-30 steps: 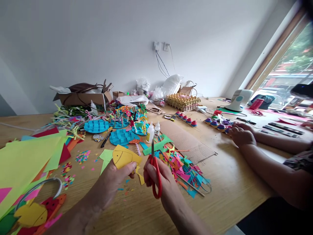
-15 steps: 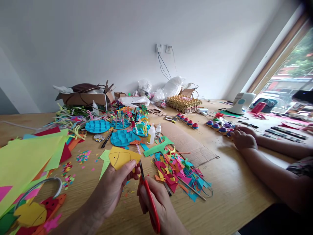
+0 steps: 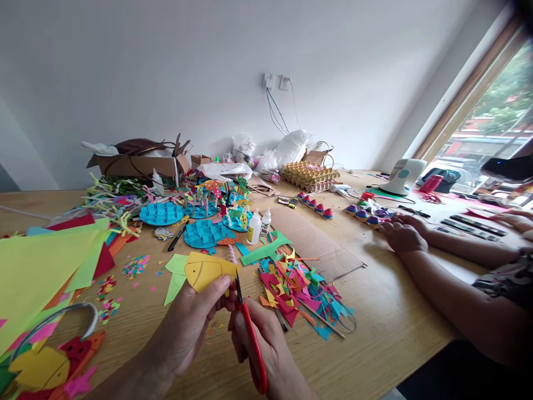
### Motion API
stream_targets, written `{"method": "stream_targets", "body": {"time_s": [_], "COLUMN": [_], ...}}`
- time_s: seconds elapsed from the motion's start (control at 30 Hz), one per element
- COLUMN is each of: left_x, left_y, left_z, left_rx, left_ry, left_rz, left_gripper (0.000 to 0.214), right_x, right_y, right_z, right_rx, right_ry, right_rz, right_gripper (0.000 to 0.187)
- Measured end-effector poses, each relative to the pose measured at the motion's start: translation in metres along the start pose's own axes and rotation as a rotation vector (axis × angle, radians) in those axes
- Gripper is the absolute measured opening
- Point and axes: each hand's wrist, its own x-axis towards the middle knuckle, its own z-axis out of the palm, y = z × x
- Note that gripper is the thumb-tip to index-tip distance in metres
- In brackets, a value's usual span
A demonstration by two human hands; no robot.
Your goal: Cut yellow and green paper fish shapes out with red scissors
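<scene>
My left hand (image 3: pixel 189 316) pinches a yellow paper fish (image 3: pixel 204 269) between thumb and fingers, its drawn eye and gill line facing up. My right hand (image 3: pixel 262 339) grips red-handled scissors (image 3: pixel 255 353). The dark blades point up and touch the fish's tail end, near my left thumb. Right of the blades lies a heap of colourful paper scraps (image 3: pixel 291 289). A green paper piece (image 3: pixel 177 275) rests on the table behind my left hand. Cut paper fish, among them a yellow one (image 3: pixel 39 366), lie at the lower left.
Yellow paper sheets (image 3: pixel 41 272) cover the left side. Blue-painted discs (image 3: pixel 208 234), glue bottles (image 3: pixel 254 228) and a cardboard sheet (image 3: pixel 316 244) stand or lie beyond my hands. At the right, another person's hands (image 3: pixel 402 233) touch painted egg-carton pieces (image 3: pixel 362 213). Egg trays (image 3: pixel 310 175) are stacked behind.
The view has shifted slightly, so most things sit a little further left. My hands keep the same hold on the fish and scissors, with the blades still at the tail.
</scene>
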Motion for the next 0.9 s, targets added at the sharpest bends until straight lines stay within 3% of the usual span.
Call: {"method": "stream_targets", "body": {"time_s": [0.5, 0.9], "left_x": [0.000, 0.002], "left_y": [0.001, 0.000], "left_z": [0.004, 0.001], "left_rx": [0.016, 0.082], "left_ry": [0.017, -0.066], "left_rz": [-0.017, -0.012], "left_gripper": [0.011, 0.009], "right_x": [0.001, -0.001], "right_y": [-0.003, 0.010], "right_z": [0.001, -0.005], "right_rx": [0.045, 0.067], "right_ry": [0.032, -0.014], "right_rz": [0.066, 0.029], "right_gripper": [0.044, 0.043]}}
